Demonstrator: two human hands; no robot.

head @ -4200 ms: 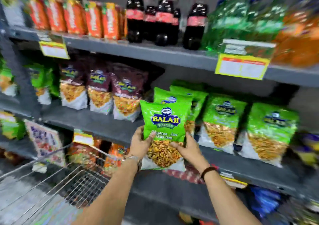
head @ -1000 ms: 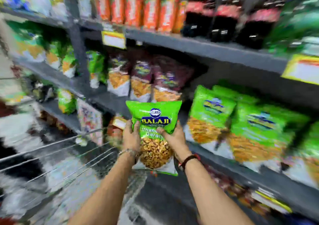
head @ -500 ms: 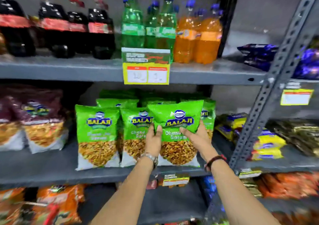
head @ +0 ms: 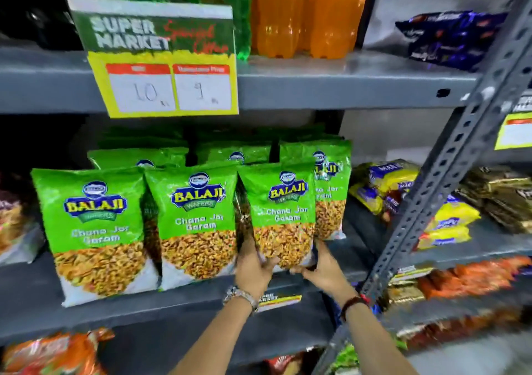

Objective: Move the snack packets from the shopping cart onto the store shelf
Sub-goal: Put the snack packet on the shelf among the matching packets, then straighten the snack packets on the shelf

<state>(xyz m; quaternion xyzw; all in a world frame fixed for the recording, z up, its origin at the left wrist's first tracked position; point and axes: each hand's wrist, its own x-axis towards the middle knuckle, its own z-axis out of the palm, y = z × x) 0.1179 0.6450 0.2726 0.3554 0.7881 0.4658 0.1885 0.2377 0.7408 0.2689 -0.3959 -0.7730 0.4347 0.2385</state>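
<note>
Both hands cup the bottom of a green Balaji packet [head: 283, 216] standing upright on the grey shelf [head: 121, 308]. The left hand [head: 253, 268] grips its lower left corner, fingers tucked behind and thumb across the front. The right hand [head: 322, 271] holds the lower right corner, thumb pointing left under the bag's base.

Just left of the left fingers stands a second green packet [head: 198, 222], its edge touching the held bag; a third green packet [head: 95, 230] stands farther left. Above and behind the right fingers, a rear green packet [head: 331, 190] leans partly hidden by the held one. Right of the right hand rises a slotted steel upright [head: 449, 173], with yellow packets [head: 449, 222] beyond it. Overhead hangs a price card [head: 169, 87] reading 10 and 9, below orange bottles [head: 302, 15].
</note>
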